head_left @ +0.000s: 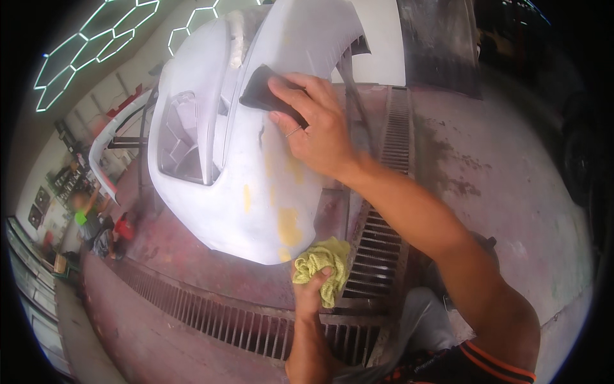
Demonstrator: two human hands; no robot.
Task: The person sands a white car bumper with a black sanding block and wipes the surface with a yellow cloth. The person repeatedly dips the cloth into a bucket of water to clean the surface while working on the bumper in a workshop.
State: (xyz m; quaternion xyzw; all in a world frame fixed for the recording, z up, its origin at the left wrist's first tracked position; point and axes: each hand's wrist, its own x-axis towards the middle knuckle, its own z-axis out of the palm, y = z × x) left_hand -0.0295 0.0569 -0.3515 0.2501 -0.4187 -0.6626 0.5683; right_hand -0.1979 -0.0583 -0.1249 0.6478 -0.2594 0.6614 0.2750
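A pale, whitish-primed car bumper with yellow filler patches stands up in front of me. High on its curved side, my right hand grips a dark grey sanding pad and holds it against the surface. A ring shows on one finger. Lower down, by the bumper's bottom corner, my left hand is closed around a bunched yellow-green cloth. The cloth is at the bumper's lower edge; whether it touches cannot be made out. Part of the pad is hidden beneath my right fingers.
Metal floor grates run along the right and across the front of the reddish floor. Dark stand legs show behind the bumper. Further left, a person is near another pale bumper-like part. Hexagonal lights hang overhead.
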